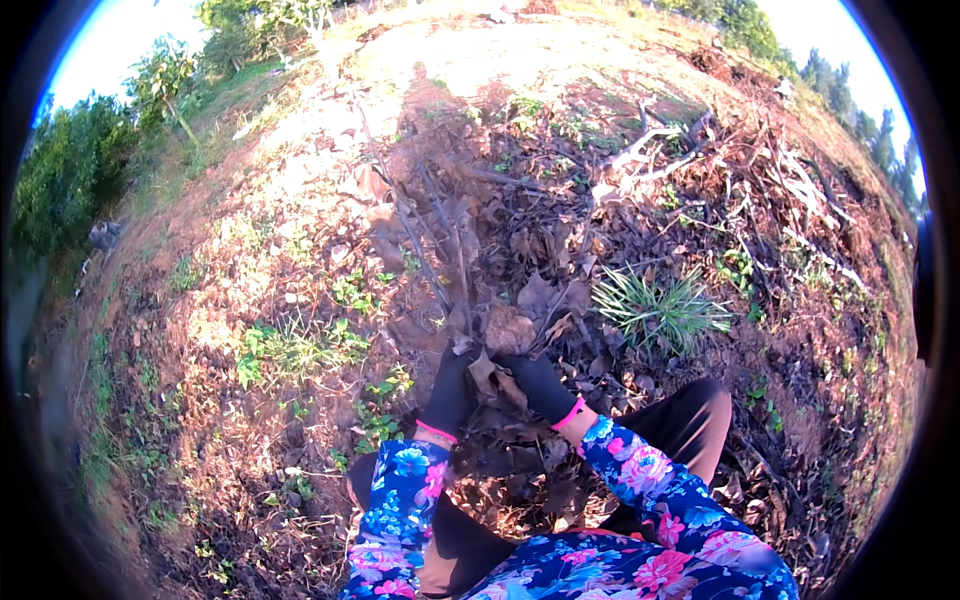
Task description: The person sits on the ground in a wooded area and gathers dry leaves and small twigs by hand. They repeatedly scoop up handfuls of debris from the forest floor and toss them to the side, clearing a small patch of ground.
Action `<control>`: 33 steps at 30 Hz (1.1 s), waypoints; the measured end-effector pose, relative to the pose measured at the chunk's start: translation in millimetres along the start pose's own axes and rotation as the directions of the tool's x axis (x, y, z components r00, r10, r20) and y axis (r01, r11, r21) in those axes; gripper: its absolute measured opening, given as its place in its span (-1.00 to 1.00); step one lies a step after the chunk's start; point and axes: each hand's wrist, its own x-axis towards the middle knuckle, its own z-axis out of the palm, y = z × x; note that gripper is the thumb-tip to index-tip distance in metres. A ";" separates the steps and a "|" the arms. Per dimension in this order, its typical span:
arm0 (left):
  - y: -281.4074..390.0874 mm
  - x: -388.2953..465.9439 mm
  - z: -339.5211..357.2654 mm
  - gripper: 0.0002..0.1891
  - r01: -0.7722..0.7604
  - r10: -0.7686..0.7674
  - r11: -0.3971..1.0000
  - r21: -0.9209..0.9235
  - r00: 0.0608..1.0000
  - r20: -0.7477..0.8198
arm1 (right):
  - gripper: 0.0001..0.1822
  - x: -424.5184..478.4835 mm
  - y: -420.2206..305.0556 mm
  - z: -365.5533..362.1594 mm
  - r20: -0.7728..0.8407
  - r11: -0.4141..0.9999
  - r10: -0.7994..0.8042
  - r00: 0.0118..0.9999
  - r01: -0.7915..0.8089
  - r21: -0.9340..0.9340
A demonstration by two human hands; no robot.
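Both my hands wear dark gloves with pink cuffs and are close together above the ground, between my bent knees. My left hand (452, 386) is closed around the lower ends of several thin dry branches (426, 262), which point away from me and carry brown leaves. My right hand (534, 382), just beside it, grips large dry leaves (508, 330) and perhaps stems; the fingers of both hands are partly hidden by the leaves. More dry leaves lie under and around my hands.
A spiky green grass tuft (660, 309) grows to the right of my hands. Beyond it lies a heap of cut branches and roots (780, 180). Low green weeds (304, 349) stand at the left, and bushes (71, 169) line the far left.
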 end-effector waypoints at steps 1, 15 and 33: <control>5.6 -3.2 14.1 -0.59 0.003 -0.003 0.997 0.076 1.000 -0.009 | -0.74 -6.3 -4.5 1.4 -0.015 0.996 -0.073 0.997 0.072 -0.060; 14.8 -5.3 38.8 -0.71 -0.006 0.067 0.967 0.255 0.970 -0.232 | -0.57 -34.8 4.5 -5.9 -0.092 1.000 -0.009 0.996 0.006 -0.028; 29.9 18.2 -38.1 -0.73 -0.377 0.556 0.489 0.787 0.829 0.052 | -0.77 -30.9 -45.8 -123.9 -0.072 0.966 -0.078 0.994 0.057 -0.252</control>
